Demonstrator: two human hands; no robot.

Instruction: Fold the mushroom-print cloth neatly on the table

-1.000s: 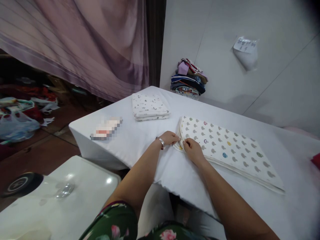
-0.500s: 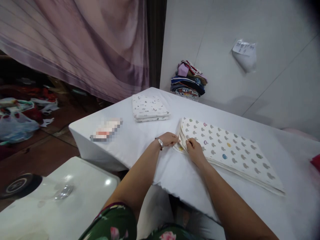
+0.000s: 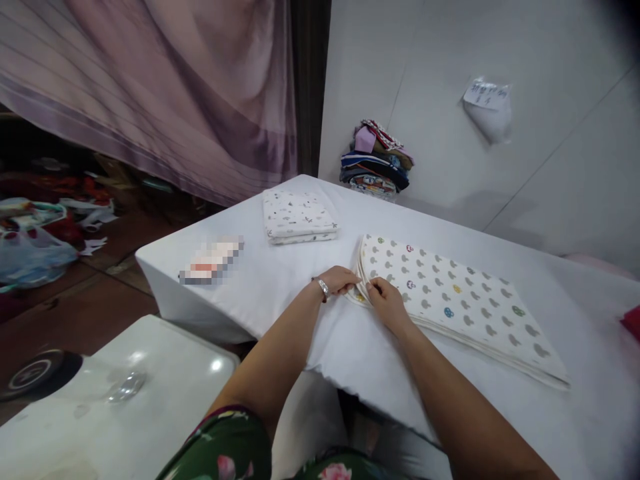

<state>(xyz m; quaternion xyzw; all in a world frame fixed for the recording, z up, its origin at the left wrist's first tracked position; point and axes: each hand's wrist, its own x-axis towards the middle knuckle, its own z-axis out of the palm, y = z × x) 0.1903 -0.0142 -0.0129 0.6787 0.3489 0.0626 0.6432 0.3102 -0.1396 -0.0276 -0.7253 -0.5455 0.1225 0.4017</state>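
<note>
A folded white blanket (image 3: 453,300) with grey mushroom-like prints and a few coloured ones lies in a long strip on the white-covered table (image 3: 300,287). At its near left corner, my left hand (image 3: 340,280) pinches the layered edge; a watch-like band circles that wrist. My right hand (image 3: 386,300) is closed on the same edge, just right of the left hand. Between the two hands the cloth layers are slightly parted. Farther back lies a second folded cloth (image 3: 300,217), white with small prints, which neither hand touches.
A blurred-out flat item (image 3: 213,261) rests near the table's left corner. Against the wall stands a pile of folded clothes (image 3: 375,160). A glossy white surface (image 3: 165,373) is at lower left, and a plastic bag (image 3: 37,250) sits on the floor.
My right hand has shifted slightly left, closer to my left hand, and the gap between the cloth layers looks narrower. Both hands keep hold of the blanket corner.
</note>
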